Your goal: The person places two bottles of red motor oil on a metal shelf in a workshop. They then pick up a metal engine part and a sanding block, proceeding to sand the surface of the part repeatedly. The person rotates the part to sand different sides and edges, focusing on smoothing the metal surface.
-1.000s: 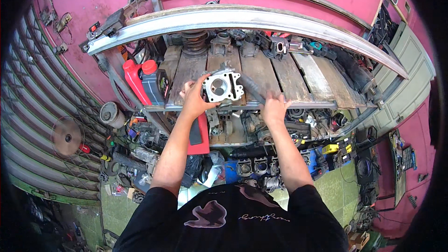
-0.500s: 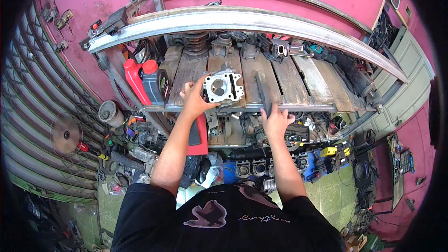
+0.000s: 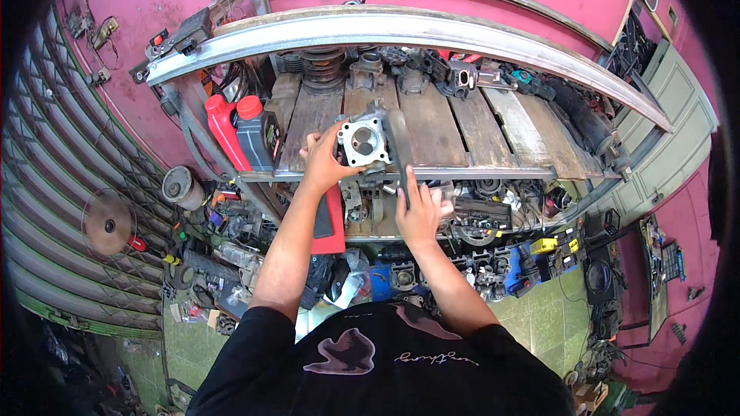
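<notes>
My left hand (image 3: 322,158) is closed around the left side of a cylinder head (image 3: 362,144), a light metal casting with a round chamber and bolt holes on its upturned face. Its lower edge sits by the front rail of the wooden bench top. A long, narrow, dark brush (image 3: 399,142), blurred by motion, lies along the right side of the casting and hides that edge. My right hand (image 3: 422,212) grips the near end of the brush, in front of the rail.
Red (image 3: 225,131) and dark grey oil bottles (image 3: 257,135) stand left of the casting. A coil spring (image 3: 321,73) and greasy engine parts line the back of the planks (image 3: 432,127). A metal beam (image 3: 401,29) crosses above. More parts crowd the shelf below.
My right hand has moved left with the brush, from the bare planks onto the right side of the cylinder head. My left hand keeps hold of the casting, nearly in place.
</notes>
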### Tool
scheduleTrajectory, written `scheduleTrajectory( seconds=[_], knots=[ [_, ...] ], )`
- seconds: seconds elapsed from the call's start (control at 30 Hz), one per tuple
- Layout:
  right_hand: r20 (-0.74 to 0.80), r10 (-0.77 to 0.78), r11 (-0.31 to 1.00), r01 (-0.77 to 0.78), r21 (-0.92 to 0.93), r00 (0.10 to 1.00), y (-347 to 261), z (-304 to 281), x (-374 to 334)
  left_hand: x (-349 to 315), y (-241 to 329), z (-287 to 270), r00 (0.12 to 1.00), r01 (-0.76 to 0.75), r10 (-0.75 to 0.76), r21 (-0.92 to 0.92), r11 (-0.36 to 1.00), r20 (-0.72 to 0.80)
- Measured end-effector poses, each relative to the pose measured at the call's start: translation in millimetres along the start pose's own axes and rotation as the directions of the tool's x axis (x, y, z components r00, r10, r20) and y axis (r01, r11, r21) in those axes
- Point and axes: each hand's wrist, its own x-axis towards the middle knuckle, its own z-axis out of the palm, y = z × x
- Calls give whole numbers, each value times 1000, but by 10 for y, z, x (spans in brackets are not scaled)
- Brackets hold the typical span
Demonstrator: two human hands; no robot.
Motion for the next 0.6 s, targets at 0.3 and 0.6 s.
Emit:
scheduleTrajectory(
  seconds=[0.3, 0.6],
  knots=[
    [-51, -73, 997, 73, -3, 996, -57, 88, 241, 52, 37, -72, 1000, 2, -2, 28, 1000, 23],
    [-70, -35, 988, 45, 146, 997, -270, 134, 137, 67, -58, 12, 1000, -4, 4, 0, 1000, 22]
  ],
)
